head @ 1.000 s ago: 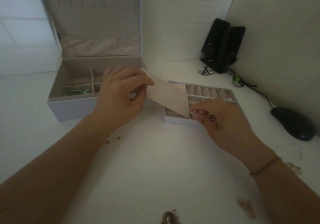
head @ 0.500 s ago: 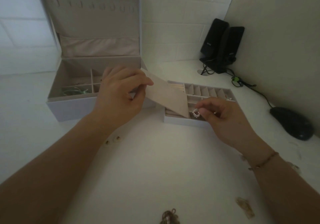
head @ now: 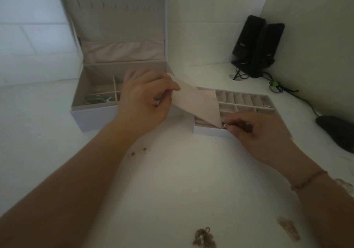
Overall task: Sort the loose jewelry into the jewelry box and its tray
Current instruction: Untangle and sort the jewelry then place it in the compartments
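The white jewelry box [head: 92, 113] stands open at the back left, lid upright, a green piece [head: 95, 100] in its front left compartment. The divided tray [head: 247, 102] sits to its right. My left hand [head: 143, 104] pinches a beige flap [head: 197, 104] and holds it lifted over the tray's left part. My right hand [head: 256, 133] pinches a small sparkly ring [head: 224, 126] at the tray's front edge, just under the flap's corner. Two small earrings [head: 138, 152] lie on the table under my left wrist.
A tangled chain [head: 204, 239] lies at the near edge, and pale pieces [head: 289, 228] lie at the near right. Two black speakers [head: 256, 46] with cables stand in the back right corner. A black mouse [head: 337, 131] sits at the right by the wall.
My right hand has lowered the ring from above the tray down to its front edge under the flap. My left hand keeps the flap lifted.
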Action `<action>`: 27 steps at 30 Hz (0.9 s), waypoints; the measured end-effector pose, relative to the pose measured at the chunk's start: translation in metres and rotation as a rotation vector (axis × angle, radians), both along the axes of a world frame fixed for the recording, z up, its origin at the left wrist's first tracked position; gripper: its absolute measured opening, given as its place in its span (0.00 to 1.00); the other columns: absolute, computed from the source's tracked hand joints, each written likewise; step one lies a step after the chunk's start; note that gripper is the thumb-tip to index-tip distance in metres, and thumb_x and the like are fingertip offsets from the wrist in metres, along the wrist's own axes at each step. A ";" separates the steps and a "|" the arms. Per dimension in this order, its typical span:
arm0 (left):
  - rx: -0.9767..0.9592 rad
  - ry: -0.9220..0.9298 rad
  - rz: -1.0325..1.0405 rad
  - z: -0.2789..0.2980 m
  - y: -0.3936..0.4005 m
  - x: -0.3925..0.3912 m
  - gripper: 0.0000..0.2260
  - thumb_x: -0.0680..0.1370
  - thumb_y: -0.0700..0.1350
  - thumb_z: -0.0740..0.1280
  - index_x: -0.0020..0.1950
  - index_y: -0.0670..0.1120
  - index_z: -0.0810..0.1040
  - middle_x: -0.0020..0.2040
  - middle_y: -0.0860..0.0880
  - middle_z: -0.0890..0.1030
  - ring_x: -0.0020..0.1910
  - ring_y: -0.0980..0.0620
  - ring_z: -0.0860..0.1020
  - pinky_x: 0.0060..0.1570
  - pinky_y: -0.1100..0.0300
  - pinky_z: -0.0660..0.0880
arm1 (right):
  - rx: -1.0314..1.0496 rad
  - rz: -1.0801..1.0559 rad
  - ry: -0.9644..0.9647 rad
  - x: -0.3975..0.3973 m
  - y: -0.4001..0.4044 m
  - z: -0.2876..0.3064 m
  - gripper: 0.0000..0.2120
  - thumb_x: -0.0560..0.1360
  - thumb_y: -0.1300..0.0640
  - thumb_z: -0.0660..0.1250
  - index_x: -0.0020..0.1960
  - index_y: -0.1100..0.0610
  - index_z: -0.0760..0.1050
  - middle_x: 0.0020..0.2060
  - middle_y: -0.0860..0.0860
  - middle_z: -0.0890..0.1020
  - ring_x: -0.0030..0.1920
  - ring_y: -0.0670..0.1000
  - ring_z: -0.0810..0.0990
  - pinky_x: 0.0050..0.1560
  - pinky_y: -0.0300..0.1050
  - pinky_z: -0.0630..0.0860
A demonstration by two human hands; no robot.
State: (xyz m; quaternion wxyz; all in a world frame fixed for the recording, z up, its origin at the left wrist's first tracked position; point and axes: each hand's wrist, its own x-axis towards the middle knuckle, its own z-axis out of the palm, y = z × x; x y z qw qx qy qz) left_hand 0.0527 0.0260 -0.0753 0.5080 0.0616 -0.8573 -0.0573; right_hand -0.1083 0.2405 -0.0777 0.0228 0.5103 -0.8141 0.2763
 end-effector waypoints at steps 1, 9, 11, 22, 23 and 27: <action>0.005 -0.004 -0.004 0.002 -0.001 0.001 0.08 0.71 0.35 0.69 0.44 0.46 0.84 0.45 0.50 0.84 0.43 0.45 0.79 0.45 0.44 0.72 | -0.009 -0.008 0.039 0.002 0.000 0.002 0.06 0.74 0.58 0.69 0.48 0.50 0.82 0.37 0.34 0.75 0.39 0.34 0.77 0.46 0.20 0.65; 0.036 -0.117 -0.033 0.008 -0.009 0.007 0.06 0.72 0.39 0.70 0.46 0.47 0.84 0.46 0.52 0.83 0.46 0.47 0.79 0.49 0.48 0.72 | 0.177 0.375 0.126 0.061 -0.016 0.025 0.13 0.75 0.43 0.61 0.58 0.42 0.74 0.53 0.36 0.75 0.47 0.34 0.72 0.52 0.24 0.63; 0.023 -0.120 -0.021 0.009 -0.008 0.007 0.06 0.73 0.40 0.69 0.46 0.48 0.84 0.46 0.52 0.84 0.46 0.48 0.79 0.49 0.51 0.70 | 0.302 0.540 0.095 0.081 -0.031 0.017 0.20 0.75 0.45 0.64 0.66 0.44 0.68 0.62 0.41 0.72 0.57 0.37 0.70 0.60 0.31 0.65; -0.003 -0.147 0.005 0.009 -0.008 0.007 0.07 0.75 0.43 0.67 0.48 0.48 0.84 0.46 0.51 0.84 0.44 0.46 0.80 0.48 0.50 0.70 | 0.269 0.869 0.351 0.125 -0.064 -0.001 0.11 0.76 0.63 0.58 0.55 0.61 0.75 0.46 0.60 0.73 0.41 0.62 0.74 0.35 0.56 0.76; -0.007 -0.145 0.004 0.009 -0.007 0.007 0.07 0.75 0.42 0.67 0.48 0.47 0.84 0.46 0.51 0.84 0.44 0.46 0.80 0.49 0.51 0.69 | 0.300 0.871 0.347 0.122 -0.054 0.003 0.14 0.75 0.62 0.53 0.54 0.61 0.75 0.45 0.60 0.73 0.40 0.61 0.75 0.31 0.53 0.76; -0.028 -0.134 -0.004 0.008 -0.006 0.005 0.06 0.74 0.41 0.68 0.47 0.47 0.85 0.45 0.50 0.84 0.44 0.45 0.80 0.48 0.51 0.70 | 0.355 0.812 0.330 0.091 -0.014 0.014 0.17 0.73 0.62 0.50 0.54 0.55 0.74 0.49 0.53 0.75 0.43 0.53 0.77 0.32 0.43 0.76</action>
